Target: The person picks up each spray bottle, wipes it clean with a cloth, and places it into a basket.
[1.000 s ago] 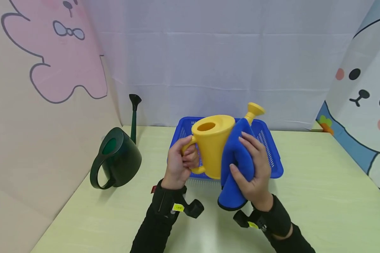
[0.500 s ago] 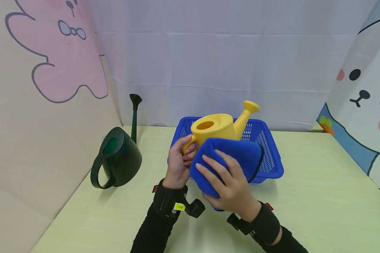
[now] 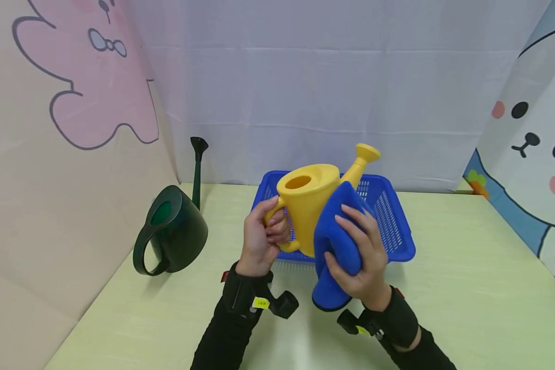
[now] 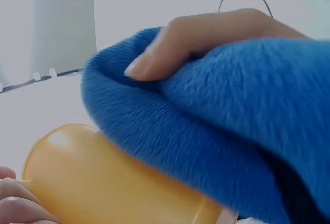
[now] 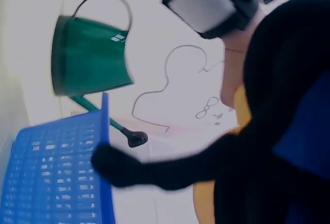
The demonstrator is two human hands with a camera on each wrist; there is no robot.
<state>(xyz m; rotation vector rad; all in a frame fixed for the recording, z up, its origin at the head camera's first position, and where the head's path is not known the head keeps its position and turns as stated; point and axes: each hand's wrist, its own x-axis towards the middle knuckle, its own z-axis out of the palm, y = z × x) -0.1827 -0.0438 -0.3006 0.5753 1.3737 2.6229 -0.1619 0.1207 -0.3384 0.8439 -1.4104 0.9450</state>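
Observation:
My left hand grips the handle of a yellow watering can, its spout pointing up and to the right. In my right hand is a bunched blue cloth with a dark edge, held against the can's right side below the spout. The left wrist view shows the fluffy cloth folded over the can's yellow body, with a right-hand finger or thumb pressing into the fold. Dark cloth edging fills much of the right wrist view.
Behind the can, a blue perforated basket stands on the pale table. A dark green watering can stands at the left, near the side wall. A white curtain hangs along the back.
My right hand and the cloth swung left across the front of the yellow can, then back to its right side. The left hand keeps its grip, almost still.

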